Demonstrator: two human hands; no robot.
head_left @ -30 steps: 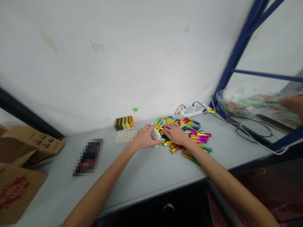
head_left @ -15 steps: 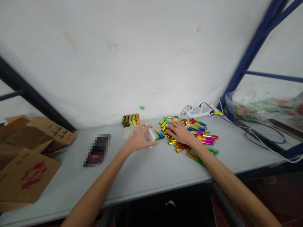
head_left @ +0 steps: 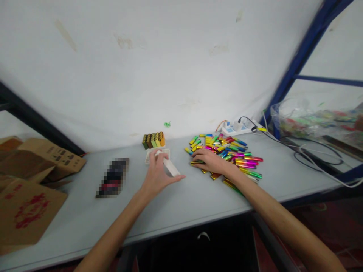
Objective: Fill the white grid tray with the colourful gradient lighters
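My left hand grips a small white tray tilted on edge between thumb and fingers, above the grey table. Behind it lies another white tray with cells, partly hidden by my fingers. My right hand rests on the left side of a pile of shiny multicoloured tubes; its fingers curl over a gold one, and whether they grip it is unclear. Near the wall stands a block of upright green, brown and yellow tubes.
Cardboard boxes lie at the left, beside a pixelated dark object. A power strip with cables sits against the wall. Plastic bags are at the right, behind a blue metal frame.
The tray in my left hand has turned, now showing its narrow side. My right hand has shifted slightly left, and some tubes at the pile's left edge have moved. The view has shifted a little.
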